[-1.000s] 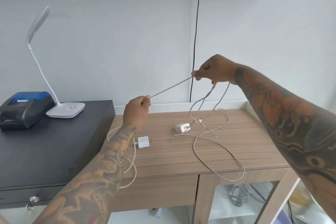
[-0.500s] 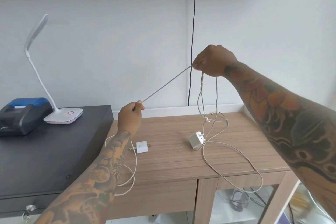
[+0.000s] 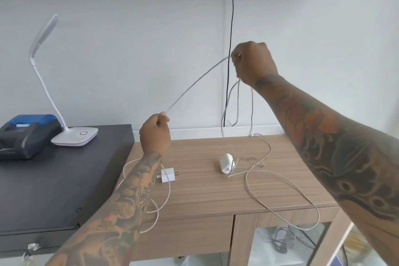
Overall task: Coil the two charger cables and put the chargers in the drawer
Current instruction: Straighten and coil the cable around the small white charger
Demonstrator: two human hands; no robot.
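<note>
A grey charger cable (image 3: 194,84) runs taut between my hands. My left hand (image 3: 154,134) pinches its lower end above the wooden table (image 3: 205,192). My right hand (image 3: 253,62), raised high, grips the cable with a few loops hanging below it. The rest of this cable trails across the table to a white rounded charger (image 3: 225,163) and droops over the front edge. A second white square charger (image 3: 168,175) lies beside my left forearm; its thin white cable (image 3: 166,198) loops over the table edge. The drawer front (image 3: 185,235) under the tabletop is closed.
A black cabinet (image 3: 60,179) at left carries a white desk lamp (image 3: 74,135) and a blue-topped printer (image 3: 26,134). A black cord (image 3: 230,49) hangs down the wall from a screen above. A glass-door compartment (image 3: 287,244) below holds more cables.
My right hand has risen higher, lifting the hanging loops clear of the table. The rounded charger has slid and turned on the tabletop. My left hand keeps its hold.
</note>
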